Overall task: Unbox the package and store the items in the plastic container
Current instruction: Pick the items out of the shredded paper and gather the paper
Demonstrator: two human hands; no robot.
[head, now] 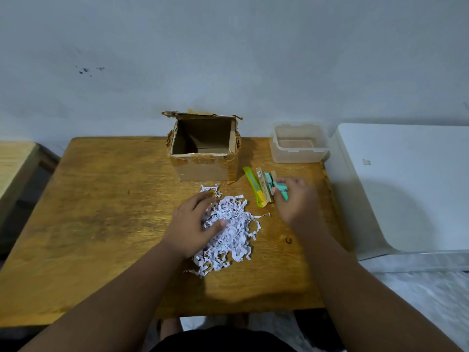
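A wooden worktop (101,224) stands against a pale wall, and at its far edge sits a cardboard box (204,148) with its top flaps torn open; what shows of its inside is bare brown card, with nothing visible in it. To the right of the box, near the worktop's far right corner, stands a clear plastic container (299,143) without a lid, and its visible floor also shows nothing inside. In front of the box lies a loose heap of shredded white paper (233,232). The left hand (193,224) rests on the left side of this heap, its fingers spread apart and pressed into the strips, the thumb lying across the top of them. Between the heap and the container, a yellow-green utility knife (253,185) lies on the wood, and just beside it on the right are small flat packets in brown card (265,185), touching or nearly touching the knife. The right hand (297,199) is over this group, its fingers closed on a small teal tool (281,190), which sits at the near right end of the packets. A white appliance (406,186) stands right of the worktop.
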